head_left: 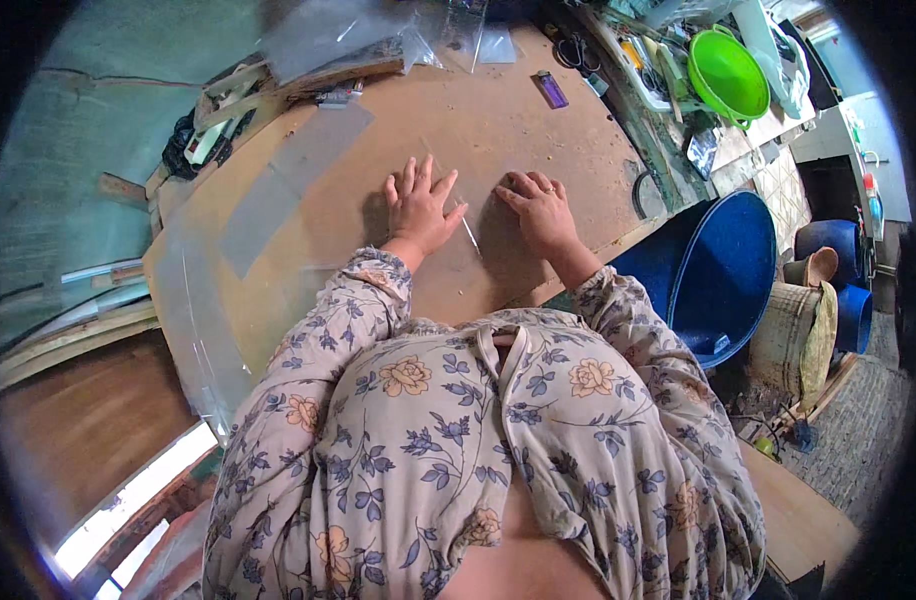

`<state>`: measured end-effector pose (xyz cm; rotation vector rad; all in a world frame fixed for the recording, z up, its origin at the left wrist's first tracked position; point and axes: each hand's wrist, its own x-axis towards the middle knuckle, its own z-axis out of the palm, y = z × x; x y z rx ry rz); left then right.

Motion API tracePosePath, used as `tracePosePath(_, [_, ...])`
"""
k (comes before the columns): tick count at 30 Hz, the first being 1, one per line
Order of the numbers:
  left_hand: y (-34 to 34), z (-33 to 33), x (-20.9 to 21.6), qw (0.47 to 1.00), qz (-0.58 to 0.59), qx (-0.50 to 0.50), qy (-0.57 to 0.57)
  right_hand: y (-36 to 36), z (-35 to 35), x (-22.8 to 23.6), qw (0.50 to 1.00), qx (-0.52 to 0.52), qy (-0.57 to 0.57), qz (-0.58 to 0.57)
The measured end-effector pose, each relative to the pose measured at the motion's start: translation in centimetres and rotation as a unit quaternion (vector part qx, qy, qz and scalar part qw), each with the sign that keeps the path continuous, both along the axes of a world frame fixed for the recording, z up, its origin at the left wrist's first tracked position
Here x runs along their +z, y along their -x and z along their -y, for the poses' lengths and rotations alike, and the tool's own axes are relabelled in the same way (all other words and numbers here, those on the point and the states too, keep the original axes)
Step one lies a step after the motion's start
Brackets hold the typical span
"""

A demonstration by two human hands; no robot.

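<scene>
My left hand (420, 212) rests on the brown wooden tabletop (518, 110), palm down with its fingers spread. To its right, my right hand (542, 214) lies on the same surface, fingers bent and close together and the thumb held apart; I see nothing in it. Between the two hands runs a thin, shiny line (468, 228), perhaps the edge of a clear plastic sheet, though I cannot make out its extent. Left of my left hand, a greyish translucent strip (296, 180) lies flat. Another translucent plastic strip (203, 310) follows the table's left edge.
A purple lighter (552, 90) and black scissors (576, 52) lie toward the far right. Clear plastic (338, 40) is heaped at the back. Beyond the right edge stand a green basin (728, 72), a large blue barrel (723, 270) and a pale bucket (786, 335).
</scene>
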<state>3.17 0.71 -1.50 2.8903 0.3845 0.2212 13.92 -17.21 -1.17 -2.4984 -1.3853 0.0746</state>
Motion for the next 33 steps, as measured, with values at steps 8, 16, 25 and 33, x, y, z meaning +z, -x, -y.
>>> tracePosePath(8, [-1.4, 0.8, 0.0, 0.999, -0.031, -0.008, -0.008, -0.2, -0.3, 0.6, 1.000, -0.011, 0.015, 0.013])
tracePosePath(16, [-1.3, 0.0, -0.1, 0.998, -0.061, 0.007, 0.011, -0.5, -0.3, 0.0, 0.999, -0.008, -0.039, 0.007])
tracePosePath(25, [-1.3, -0.6, 0.1, 0.997, -0.083, 0.009, -0.002, -0.9, -0.6, 0.1, 0.999, -0.017, -0.039, 0.009])
tracePosePath(33, [0.0, -0.8, -0.5, 0.999, -0.025, -0.024, -0.018, -1.4, -0.9, -0.1, 0.997, -0.055, -0.042, -0.012])
